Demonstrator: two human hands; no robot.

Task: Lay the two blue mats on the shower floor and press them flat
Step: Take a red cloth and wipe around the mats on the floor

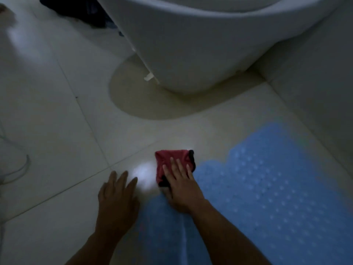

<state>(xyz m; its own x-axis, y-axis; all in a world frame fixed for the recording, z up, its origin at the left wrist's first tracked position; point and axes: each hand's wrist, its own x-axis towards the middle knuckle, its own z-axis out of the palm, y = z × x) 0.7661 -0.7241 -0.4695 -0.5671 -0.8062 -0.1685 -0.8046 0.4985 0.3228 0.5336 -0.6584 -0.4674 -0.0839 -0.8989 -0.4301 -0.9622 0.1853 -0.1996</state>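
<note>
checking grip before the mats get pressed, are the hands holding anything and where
Nothing is gripped. The right hand presses flat on a red cloth, near its lower edge; the left hand is flat on the floor.

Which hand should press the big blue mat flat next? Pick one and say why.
Right. The right hand already lies at the blue mat's near edge, fingers flat on a red cloth. The left hand rests on bare floor tile, farther away.

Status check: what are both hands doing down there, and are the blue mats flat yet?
Left hand flat on tile. Right hand presses red cloth at blue mats' edge. Mats look flat. Toilet close ahead.
</note>
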